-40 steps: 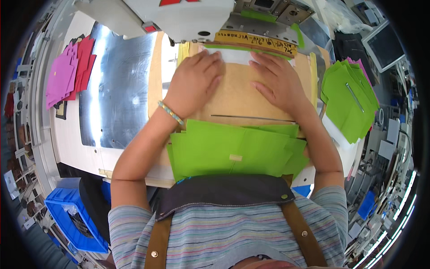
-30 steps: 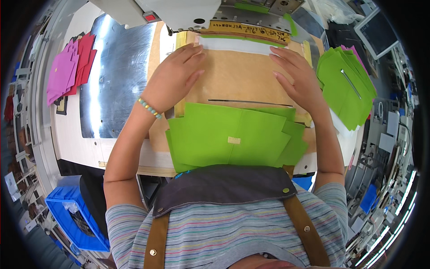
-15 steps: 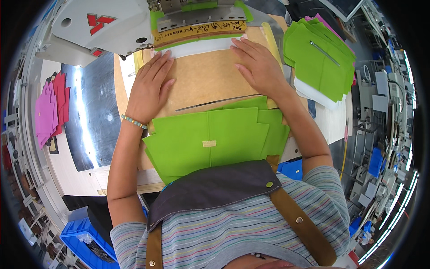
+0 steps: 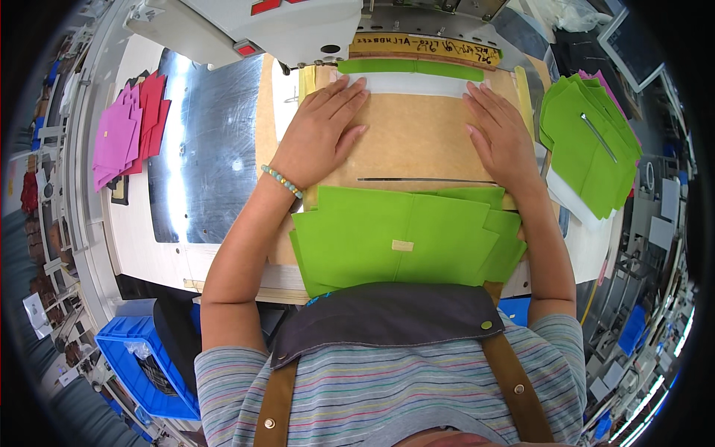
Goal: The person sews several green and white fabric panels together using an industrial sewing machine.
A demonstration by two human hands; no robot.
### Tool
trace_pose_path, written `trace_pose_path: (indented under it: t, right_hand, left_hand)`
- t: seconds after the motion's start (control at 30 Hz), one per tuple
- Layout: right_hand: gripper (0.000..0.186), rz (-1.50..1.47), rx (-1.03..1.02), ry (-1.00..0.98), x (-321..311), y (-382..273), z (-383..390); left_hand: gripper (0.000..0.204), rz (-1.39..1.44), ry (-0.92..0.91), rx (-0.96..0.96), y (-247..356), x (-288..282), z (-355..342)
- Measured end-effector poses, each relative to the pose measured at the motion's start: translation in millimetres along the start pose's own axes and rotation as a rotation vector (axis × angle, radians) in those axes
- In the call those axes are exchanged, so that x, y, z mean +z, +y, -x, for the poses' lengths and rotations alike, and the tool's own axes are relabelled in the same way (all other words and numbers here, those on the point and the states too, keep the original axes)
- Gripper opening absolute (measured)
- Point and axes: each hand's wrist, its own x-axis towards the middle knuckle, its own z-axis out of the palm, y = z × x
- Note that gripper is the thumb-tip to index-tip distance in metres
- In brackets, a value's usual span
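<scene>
My left hand (image 4: 322, 123) lies flat, fingers stretched out, on the left end of a white strip (image 4: 417, 85). At the strip's right end rests my right hand (image 4: 500, 138), also flat with its fingers extended. Beyond the white strip runs a narrow band of green fabric (image 4: 413, 69), along the edge of a yellow-tan bar with handwriting (image 4: 424, 49). Both palms are over a brown board (image 4: 417, 138). Close to my body, several green fabric pieces (image 4: 395, 223) with notched corners lie stacked, a small beige tag on the top one.
A white machine head (image 4: 261, 22) overhangs the far left. A metal plate (image 4: 205, 149) lies left, beside pink (image 4: 118, 138) and red pieces (image 4: 153, 112). Right stands a stack of green pieces (image 4: 588, 141) with a zipper on top. A blue crate (image 4: 141, 365) is lower left.
The whole view has shifted, so the scene sits further right. More of the green band shows beyond the white strip. Both hands stay flat at the strip's ends.
</scene>
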Motion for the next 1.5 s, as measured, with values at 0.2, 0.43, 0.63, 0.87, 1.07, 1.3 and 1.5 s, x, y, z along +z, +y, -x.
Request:
trace_pose_path:
  t: [0.2,0.43,0.63,0.87,1.07,1.3,1.5]
  right_hand:
    - [0.041,-0.012,0.004,-0.003,-0.9,-1.1,-1.0]
    - [0.042,-0.02,-0.005,-0.01,-0.7,-1.6,-3.0]
    - [0.043,-0.016,-0.009,-0.01,1.9,-1.7,-1.8]
    - [0.036,-0.05,-0.018,0.029,-7.3,-2.9,-0.5]
    - [0.033,-0.664,0.287,-0.122,-50.1,-14.0,15.0]
    - [0.053,-0.426,0.057,-0.215,-64.7,-65.1,52.9]
    - [0.058,-0.395,0.081,-0.07,-23.4,-94.2,71.4]
  left_hand:
    - [0.053,-0.002,0.004,0.004,-0.8,1.2,0.7]
    - [0.054,0.002,0.013,0.001,-3.3,0.9,1.7]
    - [0.054,0.008,0.028,0.003,-4.6,2.3,3.8]
    - [0.049,0.074,0.053,-0.009,-1.6,-3.1,3.5]
    - [0.034,0.522,-0.058,-0.249,23.3,-58.7,20.2]
    - [0.045,0.459,-0.215,-0.139,61.3,-72.6,44.9]
    - [0.043,0.453,-0.287,-0.233,67.7,-52.4,61.4]
